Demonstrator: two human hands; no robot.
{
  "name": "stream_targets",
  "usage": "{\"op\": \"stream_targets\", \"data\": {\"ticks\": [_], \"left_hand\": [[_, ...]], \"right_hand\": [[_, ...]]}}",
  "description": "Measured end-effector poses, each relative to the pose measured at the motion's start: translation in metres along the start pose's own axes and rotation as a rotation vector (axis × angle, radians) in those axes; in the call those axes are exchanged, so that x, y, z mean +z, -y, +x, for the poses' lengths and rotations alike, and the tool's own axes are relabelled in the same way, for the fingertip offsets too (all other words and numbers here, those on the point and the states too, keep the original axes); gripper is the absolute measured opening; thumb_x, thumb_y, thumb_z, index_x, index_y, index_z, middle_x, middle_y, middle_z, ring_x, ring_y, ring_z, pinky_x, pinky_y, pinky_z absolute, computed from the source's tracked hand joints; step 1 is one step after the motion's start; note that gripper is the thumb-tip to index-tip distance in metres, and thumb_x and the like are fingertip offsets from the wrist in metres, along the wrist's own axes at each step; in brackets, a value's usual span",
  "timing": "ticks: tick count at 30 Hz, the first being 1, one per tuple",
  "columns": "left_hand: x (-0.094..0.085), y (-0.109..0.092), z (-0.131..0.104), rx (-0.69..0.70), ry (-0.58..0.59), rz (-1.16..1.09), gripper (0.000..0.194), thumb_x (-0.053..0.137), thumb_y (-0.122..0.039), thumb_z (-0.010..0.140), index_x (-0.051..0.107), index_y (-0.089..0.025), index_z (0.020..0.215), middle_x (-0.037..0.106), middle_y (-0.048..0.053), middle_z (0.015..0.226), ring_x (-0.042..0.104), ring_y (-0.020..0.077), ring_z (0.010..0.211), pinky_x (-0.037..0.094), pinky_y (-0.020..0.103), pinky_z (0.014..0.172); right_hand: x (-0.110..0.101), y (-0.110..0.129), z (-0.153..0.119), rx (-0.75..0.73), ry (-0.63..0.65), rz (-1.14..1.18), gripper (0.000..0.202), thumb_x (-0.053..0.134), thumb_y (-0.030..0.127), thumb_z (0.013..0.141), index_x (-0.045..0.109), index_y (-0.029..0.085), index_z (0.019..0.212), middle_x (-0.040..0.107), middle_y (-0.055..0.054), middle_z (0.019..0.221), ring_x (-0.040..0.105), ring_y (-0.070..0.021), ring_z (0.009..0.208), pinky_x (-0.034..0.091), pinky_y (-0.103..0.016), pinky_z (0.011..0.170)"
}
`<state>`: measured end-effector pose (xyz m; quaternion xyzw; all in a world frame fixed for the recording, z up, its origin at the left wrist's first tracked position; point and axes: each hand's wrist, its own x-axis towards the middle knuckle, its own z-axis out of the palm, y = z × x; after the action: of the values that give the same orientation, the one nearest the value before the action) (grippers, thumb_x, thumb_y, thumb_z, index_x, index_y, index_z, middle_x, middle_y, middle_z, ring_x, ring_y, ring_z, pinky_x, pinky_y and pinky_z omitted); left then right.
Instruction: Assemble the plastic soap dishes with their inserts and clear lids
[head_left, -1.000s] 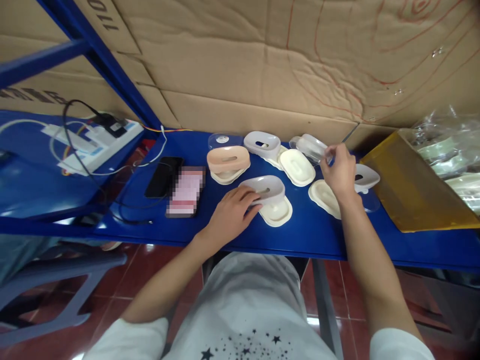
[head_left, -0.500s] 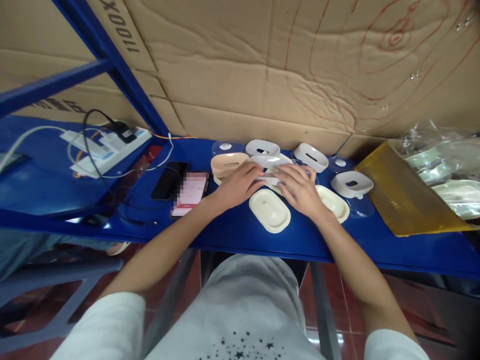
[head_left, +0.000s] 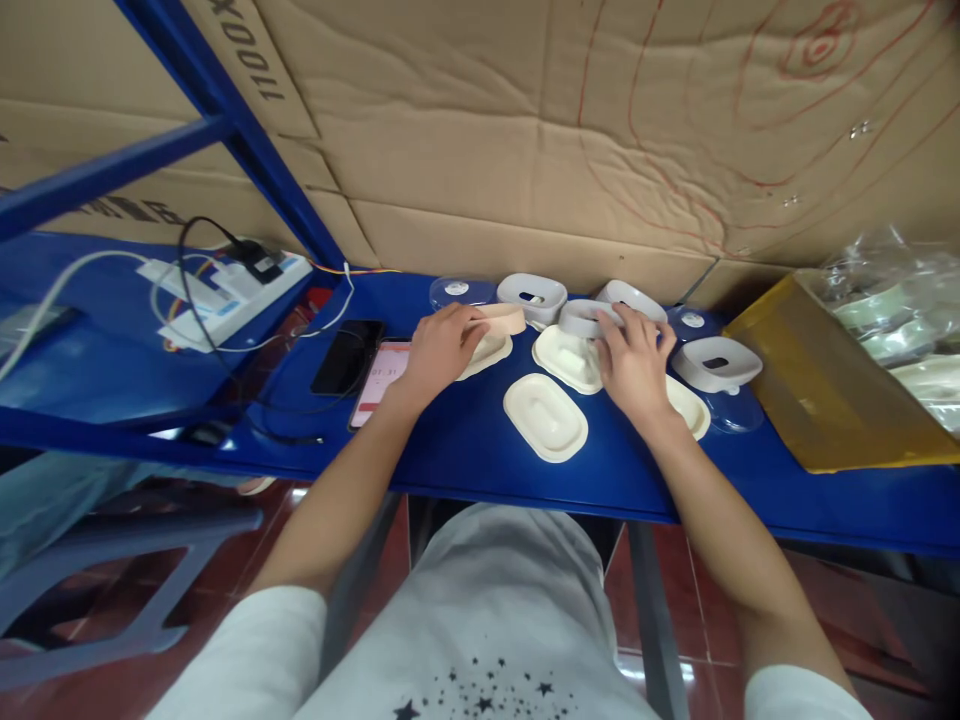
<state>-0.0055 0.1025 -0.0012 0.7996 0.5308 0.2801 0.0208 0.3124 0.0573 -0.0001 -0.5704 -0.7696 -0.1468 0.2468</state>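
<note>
Near the back edge of the desk (head_left: 465, 450), the half-curled left hand (head_left: 444, 345) grips the peach case (head_left: 507, 320), the right hand (head_left: 636, 365) likewise the grey case (head_left: 581, 321), so holding each level above its cream tray (head_left: 558, 368) seems best.

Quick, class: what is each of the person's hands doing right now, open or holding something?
Left hand: closed on the near end of the peach oval dish.
Right hand: closed on a pale grey oval dish.
</note>
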Motion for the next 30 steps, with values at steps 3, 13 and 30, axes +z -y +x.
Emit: {"op": "stream_targets", "data": {"ticks": [3, 13, 30], "left_hand": [[0.004, -0.013, 0.007, 0.018, -0.038, -0.035, 0.027, 0.047, -0.036, 0.11, 0.067, -0.019, 0.117, 0.074, 0.013, 0.117, 0.069, 0.0292, 0.11, 0.054, 0.042, 0.096], [0.018, -0.03, 0.006, 0.147, 0.071, -0.09, 0.017, 0.06, -0.025, 0.103, 0.07, -0.02, 0.115, 0.071, 0.012, 0.124, 0.067, 0.0297, 0.122, 0.051, 0.046, 0.107], [-0.029, -0.057, -0.114, 0.323, 0.328, -0.018, 0.013, 0.069, -0.032, 0.105, 0.07, -0.025, 0.115, 0.069, 0.012, 0.133, 0.063, 0.0311, 0.133, 0.029, 0.067, 0.127]], "right_hand": [[0.0, 0.013, -0.003, -0.196, 0.094, 0.035, 0.049, 0.049, 0.044, 0.111, 0.058, 0.025, 0.155, 0.051, -0.017, 0.166, 0.046, -0.0381, 0.148, 0.029, -0.061, 0.12], [0.003, 0.011, -0.006, -0.241, 0.186, -0.014, 0.046, 0.047, 0.006, 0.1, 0.073, 0.021, 0.135, 0.057, -0.015, 0.162, 0.047, -0.036, 0.148, 0.024, -0.063, 0.121], [-0.021, 0.052, -0.026, -0.525, 0.511, 0.459, 0.027, 0.061, 0.027, 0.11, 0.071, 0.028, 0.135, 0.076, -0.005, 0.137, 0.067, -0.0241, 0.128, 0.039, -0.044, 0.109]]}}
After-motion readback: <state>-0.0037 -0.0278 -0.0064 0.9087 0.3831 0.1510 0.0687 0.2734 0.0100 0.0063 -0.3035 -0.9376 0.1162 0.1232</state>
